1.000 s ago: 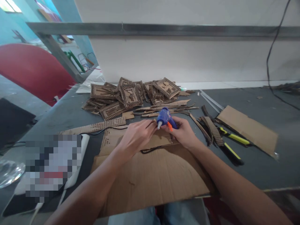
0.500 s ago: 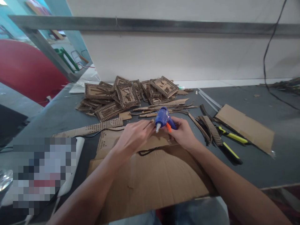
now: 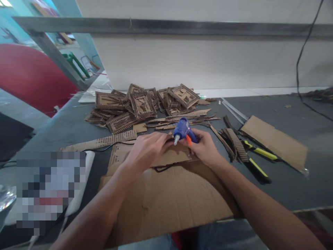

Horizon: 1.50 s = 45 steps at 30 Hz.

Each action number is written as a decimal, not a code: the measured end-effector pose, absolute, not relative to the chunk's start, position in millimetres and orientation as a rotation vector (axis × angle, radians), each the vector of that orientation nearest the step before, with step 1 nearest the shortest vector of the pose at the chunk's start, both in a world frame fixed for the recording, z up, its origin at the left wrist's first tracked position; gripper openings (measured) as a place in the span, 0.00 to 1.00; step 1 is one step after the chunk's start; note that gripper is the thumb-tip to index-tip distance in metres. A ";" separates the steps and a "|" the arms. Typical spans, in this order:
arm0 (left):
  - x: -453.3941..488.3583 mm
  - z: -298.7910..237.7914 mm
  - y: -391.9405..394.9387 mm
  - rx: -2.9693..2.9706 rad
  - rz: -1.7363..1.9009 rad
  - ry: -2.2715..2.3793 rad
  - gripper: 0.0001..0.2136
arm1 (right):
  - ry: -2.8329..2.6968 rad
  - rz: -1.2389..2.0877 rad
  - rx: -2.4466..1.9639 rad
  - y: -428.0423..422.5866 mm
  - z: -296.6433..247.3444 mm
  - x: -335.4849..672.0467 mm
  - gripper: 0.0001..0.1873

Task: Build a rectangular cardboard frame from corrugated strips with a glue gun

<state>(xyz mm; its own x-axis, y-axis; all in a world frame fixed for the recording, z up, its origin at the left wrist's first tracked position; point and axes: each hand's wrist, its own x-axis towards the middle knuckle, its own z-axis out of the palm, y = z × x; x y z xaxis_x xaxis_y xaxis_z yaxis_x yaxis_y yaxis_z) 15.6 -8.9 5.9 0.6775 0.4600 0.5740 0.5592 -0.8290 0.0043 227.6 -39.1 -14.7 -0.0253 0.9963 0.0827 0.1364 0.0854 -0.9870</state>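
Note:
My right hand is wrapped round the handle of a blue glue gun with an orange trigger. Its metal nozzle points down and towards me. Just left of the nozzle, my left hand has its fingers pinched together on a small piece of cardboard, mostly hidden behind the fingers. Beneath both hands lies a flat cardboard sheet reaching over the table's front edge, with a smaller cardboard piece on it. A black cord runs across the sheet.
Behind the hands is a pile of framed cardboard panels and thin corrugated strips. To the right are yellow-and-black handled tools, clear glue sticks and a cardboard rectangle. A white power strip lies left, beside a pixelated area.
Both hands stay over the cardboard, with the glue gun still in the right. The left fingers have shifted very slightly near the nozzle. The whole view has moved a little.

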 end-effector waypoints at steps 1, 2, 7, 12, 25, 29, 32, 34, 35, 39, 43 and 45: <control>15.2 5.4 -8.2 -2.708 -0.856 -0.819 0.10 | -1.366 1.088 -1.243 -38.8 -15.6 227.6 0.22; 14.9 5.0 -7.7 -2.691 -0.856 -0.812 0.09 | -1.366 1.083 -1.255 -38.5 -16.5 227.5 0.22; 15.6 8.3 -13.3 -2.549 -0.915 -0.784 0.08 | -1.372 0.909 -1.371 -38.2 -21.5 224.2 0.19; 31.1 14.7 -38.3 -2.706 -0.875 -0.702 0.10 | -1.357 0.795 -1.408 -38.6 -22.4 219.5 0.17; 56.8 -0.5 -65.0 -3.010 -0.376 -0.272 0.25 | -1.433 0.712 -1.442 -40.6 -20.0 215.8 0.16; 57.1 -5.9 -62.7 -2.914 -0.498 -0.359 0.25 | -1.414 0.718 -1.467 -39.1 -19.4 214.7 0.17; 56.6 -8.1 -60.0 -2.803 -0.614 -0.380 0.23 | -1.399 0.733 -1.475 -37.0 -20.1 213.8 0.18; 55.9 -7.0 -58.8 -2.719 -0.686 -0.396 0.20 | -1.382 0.746 -1.475 -36.1 -21.0 213.7 0.19; 55.5 -5.9 -58.3 -2.673 -0.716 -0.407 0.19 | -1.372 0.757 -1.474 -35.8 -21.6 213.9 0.20; 54.0 -0.7 -56.2 -2.525 -0.792 -0.452 0.16 | -1.369 0.802 -1.454 -35.9 -23.9 215.6 0.21; 55.1 0.2 -54.5 -2.552 -0.769 -0.493 0.16 | -1.392 0.800 -1.429 -36.1 -24.8 216.8 0.20; 56.7 -1.5 -54.0 -2.586 -0.742 -0.469 0.17 | -1.401 0.766 -1.449 -35.8 -24.5 216.9 0.21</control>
